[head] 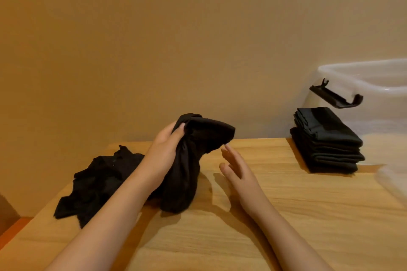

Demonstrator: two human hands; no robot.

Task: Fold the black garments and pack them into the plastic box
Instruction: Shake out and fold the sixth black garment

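Observation:
My left hand [164,152] grips a crumpled black garment [191,156] and holds it up over the middle of the wooden table [275,215]; its lower end droops onto the tabletop. My right hand [236,168] hovers just right of that garment with fingers straight, holding nothing. A loose heap of black garments [99,182] lies at the table's left. A neat stack of folded black garments [328,141] sits at the back right. Behind the stack stands the clear plastic box [363,77] with a black latch handle [337,97].
A plain wall runs close behind the table's back edge. A clear plastic piece, perhaps the box's lid [394,182], lies at the right edge. The table's left edge drops off near the loose heap.

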